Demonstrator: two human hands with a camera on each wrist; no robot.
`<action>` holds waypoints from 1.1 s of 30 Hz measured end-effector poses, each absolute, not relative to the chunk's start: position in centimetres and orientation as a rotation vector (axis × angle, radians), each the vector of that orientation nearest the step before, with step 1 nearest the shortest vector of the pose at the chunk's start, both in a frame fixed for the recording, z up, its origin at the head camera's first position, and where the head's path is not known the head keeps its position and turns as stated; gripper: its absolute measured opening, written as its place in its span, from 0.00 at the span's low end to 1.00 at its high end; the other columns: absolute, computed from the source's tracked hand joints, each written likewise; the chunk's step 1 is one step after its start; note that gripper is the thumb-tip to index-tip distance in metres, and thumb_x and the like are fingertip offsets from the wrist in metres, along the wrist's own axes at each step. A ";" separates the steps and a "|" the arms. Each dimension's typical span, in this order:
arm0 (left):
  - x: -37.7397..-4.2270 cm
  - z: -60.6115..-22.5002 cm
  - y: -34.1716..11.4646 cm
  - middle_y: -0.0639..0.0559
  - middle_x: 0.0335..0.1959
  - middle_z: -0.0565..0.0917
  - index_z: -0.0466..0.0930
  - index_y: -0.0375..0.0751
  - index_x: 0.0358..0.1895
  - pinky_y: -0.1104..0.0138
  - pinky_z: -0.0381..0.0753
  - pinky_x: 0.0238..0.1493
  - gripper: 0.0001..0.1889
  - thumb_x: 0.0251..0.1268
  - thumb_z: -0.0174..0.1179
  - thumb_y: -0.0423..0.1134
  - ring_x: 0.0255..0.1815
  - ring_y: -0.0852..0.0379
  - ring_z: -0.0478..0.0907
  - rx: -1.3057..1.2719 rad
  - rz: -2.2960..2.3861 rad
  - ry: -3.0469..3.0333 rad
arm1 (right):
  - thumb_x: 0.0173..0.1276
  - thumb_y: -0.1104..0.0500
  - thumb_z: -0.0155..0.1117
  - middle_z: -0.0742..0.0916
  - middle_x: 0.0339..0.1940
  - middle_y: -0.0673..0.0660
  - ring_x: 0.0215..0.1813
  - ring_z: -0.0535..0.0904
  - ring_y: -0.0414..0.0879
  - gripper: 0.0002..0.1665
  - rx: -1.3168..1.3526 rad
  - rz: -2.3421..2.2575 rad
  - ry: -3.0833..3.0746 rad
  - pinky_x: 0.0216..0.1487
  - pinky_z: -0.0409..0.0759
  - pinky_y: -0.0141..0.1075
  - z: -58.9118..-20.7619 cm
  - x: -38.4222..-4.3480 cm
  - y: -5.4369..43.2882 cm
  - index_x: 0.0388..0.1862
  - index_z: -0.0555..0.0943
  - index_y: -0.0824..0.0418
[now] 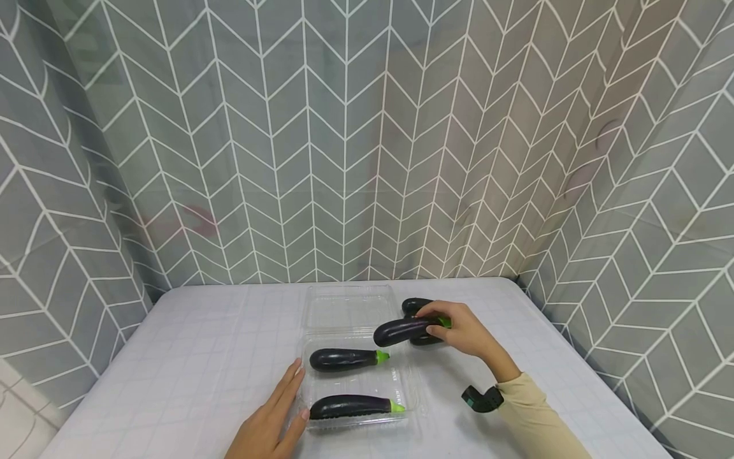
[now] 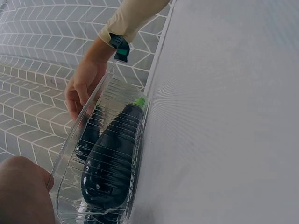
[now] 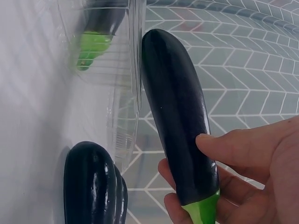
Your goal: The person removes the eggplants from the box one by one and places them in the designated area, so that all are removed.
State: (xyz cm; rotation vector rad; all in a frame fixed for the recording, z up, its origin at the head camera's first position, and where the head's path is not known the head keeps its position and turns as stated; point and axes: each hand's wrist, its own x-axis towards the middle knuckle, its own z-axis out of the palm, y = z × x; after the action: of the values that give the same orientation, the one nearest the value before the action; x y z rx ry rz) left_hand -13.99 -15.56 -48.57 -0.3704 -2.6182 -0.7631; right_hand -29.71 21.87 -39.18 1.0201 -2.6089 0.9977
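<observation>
My right hand [image 1: 461, 325] grips a dark purple eggplant [image 1: 398, 331] near its green stem end, above the right rim of a clear plastic clamshell container [image 1: 355, 384]. In the right wrist view the thumb lies on one side of the held eggplant [image 3: 177, 112] and the fingers curl behind it. Inside the container lie two eggplants, one farther back [image 1: 338, 360] and one along the front wall [image 1: 350, 406], stems to the right. My left hand [image 1: 266, 417] rests at the container's left edge, fingers extended.
The container's hinged lid [image 1: 350, 310] lies folded back behind its base. More eggplants [image 1: 416, 305] lie on the white-covered table [image 1: 218, 357] to the right, partly hidden by the right hand. A grey patterned curtain [image 1: 344, 159] stands behind and at both sides.
</observation>
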 end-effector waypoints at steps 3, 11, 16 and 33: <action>-14.0 -48.6 -15.6 0.52 0.81 0.64 0.70 0.37 0.77 0.50 0.85 0.53 0.33 0.75 0.63 0.49 0.66 0.50 0.78 -0.374 -0.764 -2.620 | 0.65 0.72 0.70 0.90 0.48 0.57 0.49 0.85 0.52 0.16 1.010 1.006 -2.603 0.53 0.79 0.49 -39.2 -29.7 22.0 0.52 0.87 0.64; -14.0 -48.7 -15.6 0.51 0.81 0.64 0.69 0.37 0.77 0.50 0.85 0.51 0.34 0.75 0.63 0.49 0.65 0.49 0.79 -0.385 -0.774 -2.614 | 0.66 0.71 0.72 0.89 0.50 0.55 0.51 0.84 0.51 0.17 0.962 1.005 -2.605 0.54 0.79 0.51 -39.6 -30.1 22.5 0.53 0.87 0.63; -13.9 -48.4 -15.5 0.52 0.81 0.63 0.69 0.38 0.77 0.50 0.85 0.52 0.33 0.76 0.62 0.50 0.65 0.50 0.79 -0.363 -0.777 -2.636 | 0.66 0.71 0.72 0.89 0.50 0.54 0.51 0.83 0.50 0.17 0.942 0.996 -2.604 0.54 0.79 0.51 -39.6 -30.3 22.6 0.53 0.87 0.63; -13.9 -48.2 -15.5 0.52 0.81 0.64 0.70 0.38 0.77 0.50 0.85 0.52 0.33 0.75 0.62 0.50 0.65 0.50 0.79 -0.368 -0.779 -2.630 | 0.67 0.71 0.72 0.89 0.52 0.56 0.49 0.83 0.50 0.17 0.889 1.008 -2.634 0.51 0.81 0.48 -39.4 -30.3 23.0 0.54 0.87 0.63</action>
State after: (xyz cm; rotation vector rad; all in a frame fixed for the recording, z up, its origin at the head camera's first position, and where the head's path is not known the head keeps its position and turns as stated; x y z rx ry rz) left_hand -13.85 -15.51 -48.22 -0.3676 -2.6297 -0.7794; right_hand -30.35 22.95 -39.44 0.8889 -2.6341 1.0083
